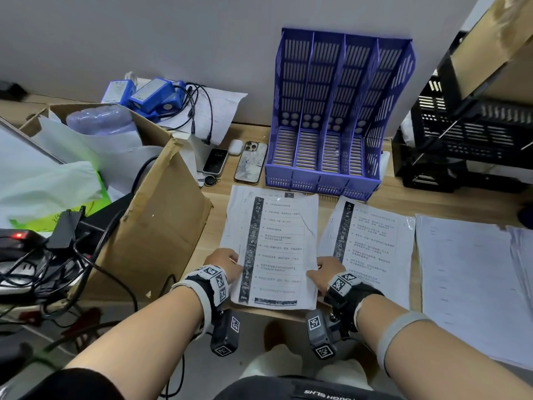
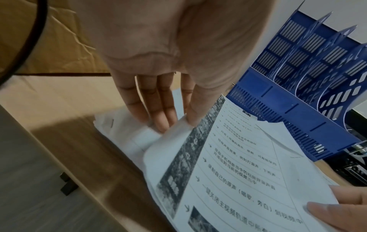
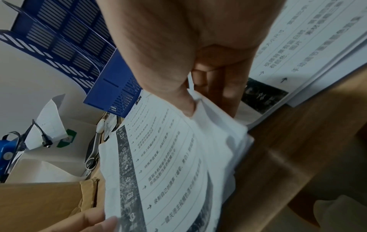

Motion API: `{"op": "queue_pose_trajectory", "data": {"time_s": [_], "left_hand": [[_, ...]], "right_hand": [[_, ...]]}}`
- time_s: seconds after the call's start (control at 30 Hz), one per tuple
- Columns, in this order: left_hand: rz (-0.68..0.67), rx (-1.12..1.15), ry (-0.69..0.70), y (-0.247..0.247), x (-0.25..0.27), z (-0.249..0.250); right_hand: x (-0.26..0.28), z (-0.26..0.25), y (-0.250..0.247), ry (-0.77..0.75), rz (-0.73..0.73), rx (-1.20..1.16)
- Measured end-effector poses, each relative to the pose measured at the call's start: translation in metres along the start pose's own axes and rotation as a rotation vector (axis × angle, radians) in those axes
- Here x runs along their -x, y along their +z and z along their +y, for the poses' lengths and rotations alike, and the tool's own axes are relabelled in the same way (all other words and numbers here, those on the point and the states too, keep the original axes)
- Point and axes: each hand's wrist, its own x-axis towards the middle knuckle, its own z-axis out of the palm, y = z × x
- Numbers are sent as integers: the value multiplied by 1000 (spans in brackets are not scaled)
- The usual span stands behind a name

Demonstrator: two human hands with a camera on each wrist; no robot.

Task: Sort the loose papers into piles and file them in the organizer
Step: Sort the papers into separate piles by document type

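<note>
Both hands pinch the printed stack (image 1: pixel 274 249) by its side edges, left fingers (image 2: pixel 158 113) and right fingers (image 3: pixel 216 87) curled beneath; square it against the counter (image 1: pixel 389 197) before lifting toward the organizer (image 1: pixel 331 116) beyond the fingertips.

The creased white paper sheet (image 1: pixel 277 249) looks matt – the slotted blue plastic organizer (image 1: pixel 331 116) smooth, the pale wooden desk (image 1: pixel 450 202) slightly glossy.

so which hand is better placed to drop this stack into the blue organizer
Right, probably. Both hands grip the stack, the left hand on its left edge, the right hand on its right edge. The organizer stands ahead and slightly right, nearer the right hand.
</note>
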Motion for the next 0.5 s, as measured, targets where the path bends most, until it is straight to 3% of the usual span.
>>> {"op": "queue_pose_trajectory", "data": {"time_s": [0.2,0.5], "left_hand": [[-197,109,116,12,1,14],[-279,213,356,26,17,67]], "right_hand": [[9,14,-15,-60,16,-136],[18,51,-51,114,274,-353]]}}
